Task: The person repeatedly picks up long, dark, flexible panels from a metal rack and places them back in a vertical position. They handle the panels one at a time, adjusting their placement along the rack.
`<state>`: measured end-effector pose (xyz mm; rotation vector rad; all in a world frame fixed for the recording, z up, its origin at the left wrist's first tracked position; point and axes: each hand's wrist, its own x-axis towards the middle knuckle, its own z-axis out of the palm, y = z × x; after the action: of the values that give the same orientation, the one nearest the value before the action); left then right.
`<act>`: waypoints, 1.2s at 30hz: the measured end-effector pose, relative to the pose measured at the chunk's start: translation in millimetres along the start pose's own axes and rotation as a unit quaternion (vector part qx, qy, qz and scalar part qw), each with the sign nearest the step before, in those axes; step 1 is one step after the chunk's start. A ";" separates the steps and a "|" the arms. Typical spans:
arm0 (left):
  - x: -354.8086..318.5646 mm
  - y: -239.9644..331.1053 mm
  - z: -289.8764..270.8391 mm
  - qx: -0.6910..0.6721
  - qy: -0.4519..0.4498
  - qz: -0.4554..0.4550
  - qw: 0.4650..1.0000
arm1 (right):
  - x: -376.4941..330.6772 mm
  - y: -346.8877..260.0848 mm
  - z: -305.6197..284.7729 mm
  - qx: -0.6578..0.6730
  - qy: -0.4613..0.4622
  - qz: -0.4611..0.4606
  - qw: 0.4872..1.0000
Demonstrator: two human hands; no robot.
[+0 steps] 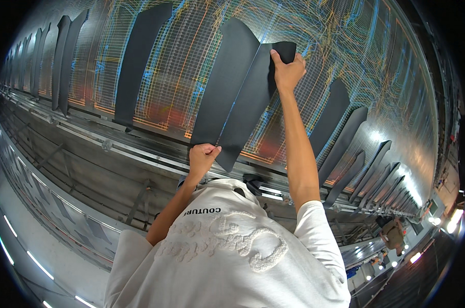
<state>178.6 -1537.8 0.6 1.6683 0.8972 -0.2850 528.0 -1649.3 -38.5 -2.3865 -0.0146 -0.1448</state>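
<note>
Right dark sheet [247, 105] on a line-covered worktop [168, 77], far end grasped by the right hand [290, 73], body running near and left to the left hand [203, 158], pinching at the border with the left dark sheet [223, 84], exact edge held unclear.

Single fisheye view from head, facing down; left hand [203, 159], right hand [290, 72], patterned table [172, 77] near.

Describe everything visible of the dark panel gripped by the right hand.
The dark panel is a long, smooth, matte, pliable-looking sheet, slanting over the line-patterned table. The right hand pinches its curled upper end; its lower tip overlaps the table's near edge. Another panel lies along its left side. The left hand is near its lower end, contact unclear.
</note>
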 end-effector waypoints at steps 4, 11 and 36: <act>1.1 -4.1 0.8 0.015 -0.005 -0.008 1.000 | -3.0 -4.0 -2.0 -0.019 0.005 -0.023 1.000; -2.8 10.8 -5.3 0.153 0.025 -0.038 0.987 | -6.9 -28.6 -19.1 -0.148 0.085 -0.161 0.972; -25.0 29.0 -33.4 0.145 -0.039 0.137 0.979 | -267.2 -9.5 -90.8 -0.188 -0.315 -0.424 0.828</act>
<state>172.6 -1518.8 47.3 2.0106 0.5772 -0.2999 252.9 -1696.0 4.7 -2.5178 -1.4867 0.2639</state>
